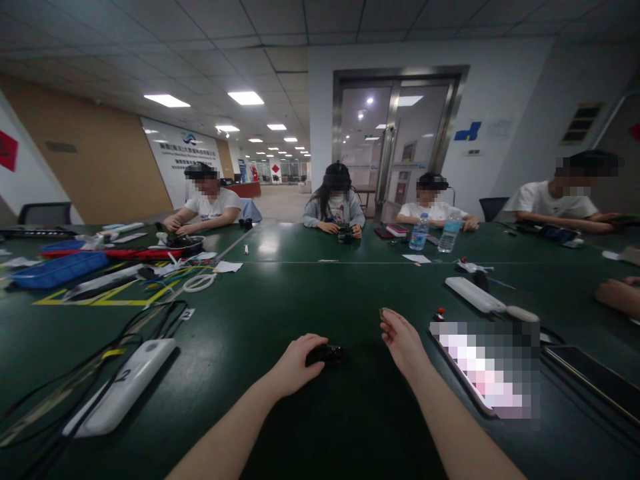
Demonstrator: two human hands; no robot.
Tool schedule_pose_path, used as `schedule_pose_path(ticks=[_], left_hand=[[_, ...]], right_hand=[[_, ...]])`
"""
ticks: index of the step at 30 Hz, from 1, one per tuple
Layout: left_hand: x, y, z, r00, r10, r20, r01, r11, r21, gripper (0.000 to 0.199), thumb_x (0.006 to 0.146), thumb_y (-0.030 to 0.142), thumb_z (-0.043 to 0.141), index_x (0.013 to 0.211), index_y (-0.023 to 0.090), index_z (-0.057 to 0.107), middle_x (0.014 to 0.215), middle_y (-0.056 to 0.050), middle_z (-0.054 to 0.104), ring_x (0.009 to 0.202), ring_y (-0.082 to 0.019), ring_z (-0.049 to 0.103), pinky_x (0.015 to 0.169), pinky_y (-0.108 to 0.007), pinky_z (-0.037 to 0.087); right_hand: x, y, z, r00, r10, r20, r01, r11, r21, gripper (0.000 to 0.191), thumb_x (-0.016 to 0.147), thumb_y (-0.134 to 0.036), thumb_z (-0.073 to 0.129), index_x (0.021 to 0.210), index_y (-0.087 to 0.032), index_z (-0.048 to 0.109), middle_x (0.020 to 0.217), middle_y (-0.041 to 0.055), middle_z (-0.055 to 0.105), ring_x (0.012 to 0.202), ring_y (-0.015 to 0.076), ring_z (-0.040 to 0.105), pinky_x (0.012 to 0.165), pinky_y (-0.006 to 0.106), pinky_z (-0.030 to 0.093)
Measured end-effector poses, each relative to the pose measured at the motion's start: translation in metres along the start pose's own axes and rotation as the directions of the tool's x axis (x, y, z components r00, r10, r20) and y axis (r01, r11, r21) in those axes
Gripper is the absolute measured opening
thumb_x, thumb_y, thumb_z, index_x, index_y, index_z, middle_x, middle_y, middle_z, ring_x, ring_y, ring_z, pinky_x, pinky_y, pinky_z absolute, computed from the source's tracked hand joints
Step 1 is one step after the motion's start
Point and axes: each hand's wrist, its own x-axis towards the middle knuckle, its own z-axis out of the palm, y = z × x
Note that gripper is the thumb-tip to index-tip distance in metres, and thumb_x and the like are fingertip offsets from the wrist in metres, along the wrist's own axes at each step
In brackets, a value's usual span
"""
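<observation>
Hands apart. Left hand (296,368) cups small black object (331,354) at 12 o'clock; right hand (403,345) pinches tiny brown piece (383,312) at 1 o'clock.

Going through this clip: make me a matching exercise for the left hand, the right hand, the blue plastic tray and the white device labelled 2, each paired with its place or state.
Column 1
1. left hand
2. right hand
3. blue plastic tray
4. white device labelled 2

Column 2
A. lying among black cables
B. pinching a small item at the fingertips
C. at the far left of the green table
D. closed over a small black object

Pairs: 1-D; 2-B; 3-C; 4-A
</observation>
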Motion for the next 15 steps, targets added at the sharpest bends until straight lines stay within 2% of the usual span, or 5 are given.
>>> schedule_pose_path(ticks=[5, 11, 15], left_hand=[[-0.0001, 0.0035, -0.0011, 1.0, -0.012, 0.008, 0.012, 1.0, 0.005, 0.046, 0.083, 0.032, 0.053, 0.128, 0.028, 0.049, 0.13, -0.004, 0.049, 0.119, -0.021, 0.044, 0.101, -0.038, 0.034], [0.0012, 0.0011, 0.0003, 1.0, 0.008, 0.003, -0.009, 1.0, 0.029, 0.044, 0.082, 0.029, 0.054, 0.126, 0.026, 0.05, 0.131, -0.004, 0.048, 0.119, -0.021, 0.044, 0.102, -0.039, 0.033], [0.0013, -0.0011, 0.0006, 1.0, 0.002, -0.003, -0.002, 1.0, 0.03, 0.043, 0.082, 0.03, 0.055, 0.124, 0.028, 0.051, 0.131, -0.003, 0.048, 0.12, -0.021, 0.043, 0.102, -0.039, 0.034]], right_hand=[[0.0033, 0.0027, -0.0031, 1.0, -0.013, 0.015, 0.013, 1.0, -0.025, 0.031, 0.07, -0.041, 0.067, 0.096, -0.025, 0.061, 0.092, 0.0039, 0.067, 0.084, 0.0207, 0.064, 0.058, 0.028, 0.051], [0.0029, 0.0024, -0.001, 0.997, 0.073, -0.025, -0.068, 0.98, 0.187, 0.025, 0.064, -0.033, 0.075, 0.084, -0.023, 0.065, 0.078, -0.0017, 0.065, 0.063, 0.0097, 0.058, 0.049, 0.019, 0.044], [-0.0004, -0.0014, 0.0015, 0.992, 0.116, -0.055, -0.101, 0.971, 0.219, 0.021, 0.064, -0.03, 0.077, 0.08, -0.022, 0.067, 0.078, -0.0018, 0.065, 0.063, 0.0083, 0.056, 0.048, 0.016, 0.043]])
